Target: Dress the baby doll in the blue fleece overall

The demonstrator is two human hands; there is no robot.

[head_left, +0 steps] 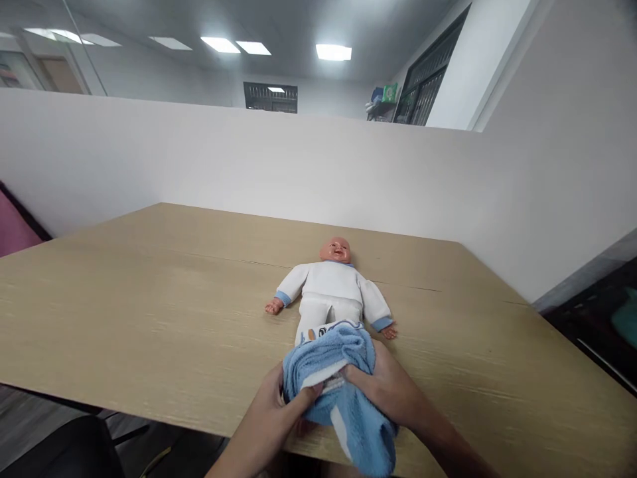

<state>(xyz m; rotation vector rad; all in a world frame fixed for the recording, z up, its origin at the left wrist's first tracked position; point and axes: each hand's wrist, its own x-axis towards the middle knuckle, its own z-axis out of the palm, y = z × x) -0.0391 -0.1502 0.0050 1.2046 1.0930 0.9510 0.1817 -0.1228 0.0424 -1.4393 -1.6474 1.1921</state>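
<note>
A baby doll lies face up on the table, its head toward the far side. It wears a white top with blue cuffs, and its legs look white. Over the lower legs is a bunched blue terry-cloth garment with white trim, one tube-like part hanging toward me past the table's edge. My left hand grips the garment's left side, thumb on top near the white trim. From the right, my right hand pinches the same cloth, its thumb near the opening. The fingers under the fabric and most of the doll's feet are hidden.
The wood-coloured table spreads out to both sides, with its near edge close to me. A white wall with a glass panel above stands behind it. A black chair is at the lower left, and a dark object at the right.
</note>
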